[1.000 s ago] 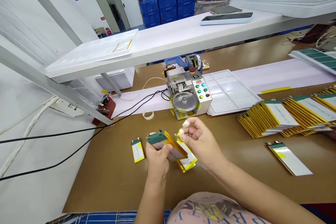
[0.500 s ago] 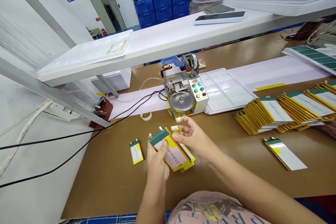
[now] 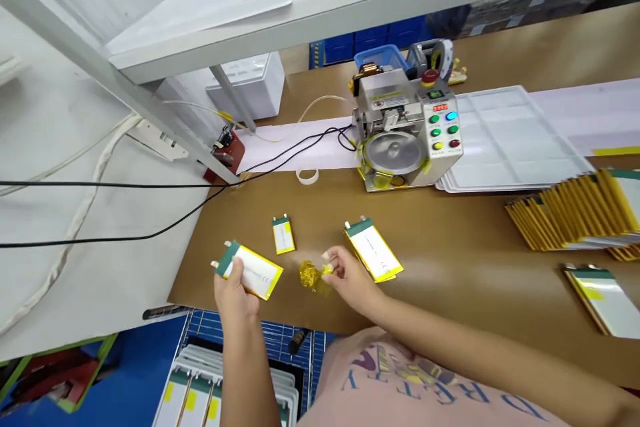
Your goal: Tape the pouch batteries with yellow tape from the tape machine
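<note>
My left hand (image 3: 239, 293) grips a flat pouch battery (image 3: 257, 275), white with a green top band, yellow edges and two metal tabs, over the table's front left edge. My right hand (image 3: 350, 280), with pale covers on its fingertips, pinches a piece of thin yellow tape (image 3: 327, 269). Touching or just beside that piece lies a crumpled ball of yellow tape (image 3: 309, 275). Close to the right hand, a small pile of pouch batteries (image 3: 374, 250) rests on the table. A smaller pouch battery (image 3: 284, 236) lies between the hands, farther back.
Behind stands a tape dispensing machine (image 3: 395, 140) with coloured buttons. White trays (image 3: 515, 147) lie right of it, and rows of batteries (image 3: 570, 213) at far right. A tape ring (image 3: 307, 177) and black cables (image 3: 280, 170) lie at left. A shelf (image 3: 350, 20) crosses above.
The view has tipped downward. My left hand has moved left with a battery, and batteries now lie on the table by my right hand. My right hand has come away from the held batteries.
</note>
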`<state>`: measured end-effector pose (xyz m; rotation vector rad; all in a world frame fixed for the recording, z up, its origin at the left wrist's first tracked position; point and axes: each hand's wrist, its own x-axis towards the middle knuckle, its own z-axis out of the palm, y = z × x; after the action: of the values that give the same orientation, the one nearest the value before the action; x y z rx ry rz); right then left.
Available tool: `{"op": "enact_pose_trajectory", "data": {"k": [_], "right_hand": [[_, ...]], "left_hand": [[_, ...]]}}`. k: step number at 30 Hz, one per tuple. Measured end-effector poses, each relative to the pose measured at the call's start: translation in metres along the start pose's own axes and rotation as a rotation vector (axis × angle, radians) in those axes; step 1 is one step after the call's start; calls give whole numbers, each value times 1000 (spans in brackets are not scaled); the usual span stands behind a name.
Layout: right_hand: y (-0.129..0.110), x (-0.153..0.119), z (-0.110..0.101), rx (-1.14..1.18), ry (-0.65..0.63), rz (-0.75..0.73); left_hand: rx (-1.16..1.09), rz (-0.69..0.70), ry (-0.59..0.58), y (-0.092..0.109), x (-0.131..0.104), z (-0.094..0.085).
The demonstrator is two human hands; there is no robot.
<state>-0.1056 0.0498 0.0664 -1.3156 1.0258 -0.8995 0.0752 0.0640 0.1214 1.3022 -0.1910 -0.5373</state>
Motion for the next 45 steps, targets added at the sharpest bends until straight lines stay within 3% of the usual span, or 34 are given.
{"op": "enact_pose_trajectory", "data": {"k": [2,6,10,15,19,21,23,25,27,28,30,32,36,41,43,45], "right_hand": [[32,18,31,-39,53,155],[67,38,72,-115,116,125],[76,44,77,-198,150,64],[80,46,78,-284,175,8],[54,35,80,-315,185,-72],[28,29,66,-312,156,-184],[2,29,33,-272,126,-392],[-16,38,-15,-204,365,-434],[-19,57,-66,-42,693,-233],[-16,69,-88,80,782,-95],[-5,90,-118,149,786,-4],[7,105,-130,196,732,28],[10,114,-125,277,646,47],[-35,95,-123,320,564,23],[-61,79,-122,297,382,6],[-84,65,-120,176,-116,23]], "left_hand": [[2,14,50,1,7,-23],[-32,-120,46,-4,-2,-45],[-59,-219,54,-6,-10,-56],[-86,-217,57,1,-6,-63],[-119,-252,41,4,3,-55],[-105,-266,32,1,8,-49],[-80,-289,19,-4,12,-42],[-50,-336,-14,-12,11,-32],[-31,-410,-90,-22,5,-20],[-28,-453,-139,-26,0,-13],[-39,-534,-231,-33,-13,2],[-60,-596,-283,-36,-26,18],[-106,-669,-318,-37,-43,42],[-98,-678,-339,-39,-49,52],[-80,-669,-372,-39,-53,52],[-75,-660,-445,-37,-59,52]]}}
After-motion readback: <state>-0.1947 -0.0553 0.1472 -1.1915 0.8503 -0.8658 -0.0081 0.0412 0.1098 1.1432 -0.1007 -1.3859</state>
